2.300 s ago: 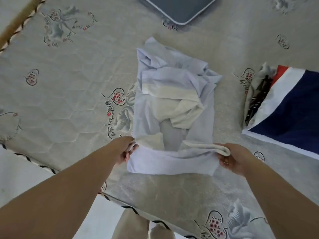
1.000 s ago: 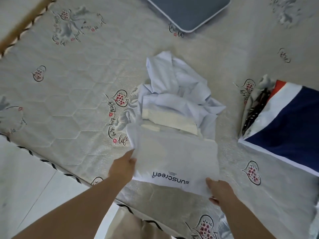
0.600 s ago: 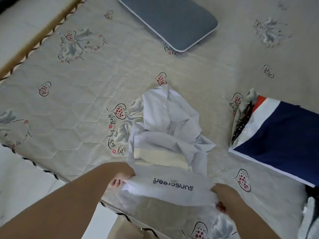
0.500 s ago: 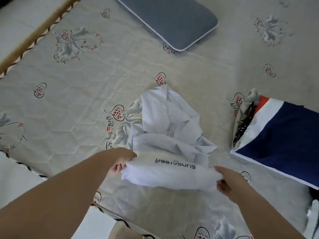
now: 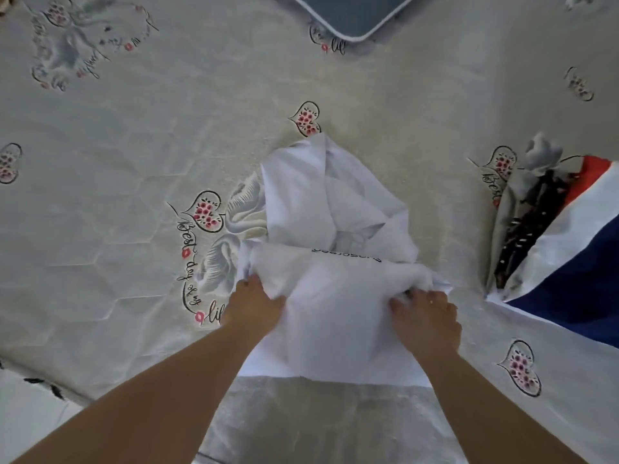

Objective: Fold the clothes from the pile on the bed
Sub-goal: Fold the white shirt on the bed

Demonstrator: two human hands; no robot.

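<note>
A pale lilac-white garment (image 5: 335, 296) lies on the bed in the middle of the view. Its near part is folded over into a flat band, and black lettering shows along the fold's far edge. Its far part (image 5: 321, 202) is still rumpled and peaks toward a heart print. My left hand (image 5: 254, 304) grips the fold's left end, fingers curled into the cloth. My right hand (image 5: 425, 316) grips the right end the same way. Both forearms reach in from the bottom.
The bed cover (image 5: 134, 195) is beige with heart and swan prints. A navy, white and red garment (image 5: 576, 262) lies at the right over a dark patterned item (image 5: 526, 229). A grey pillow (image 5: 355, 15) sits at the top. The bed's near edge runs lower left.
The lower part of the garment was lifted, turned over and folded away from me onto the rumpled part. Both hands moved forward with it; the lettering now sits at the fold's far edge.
</note>
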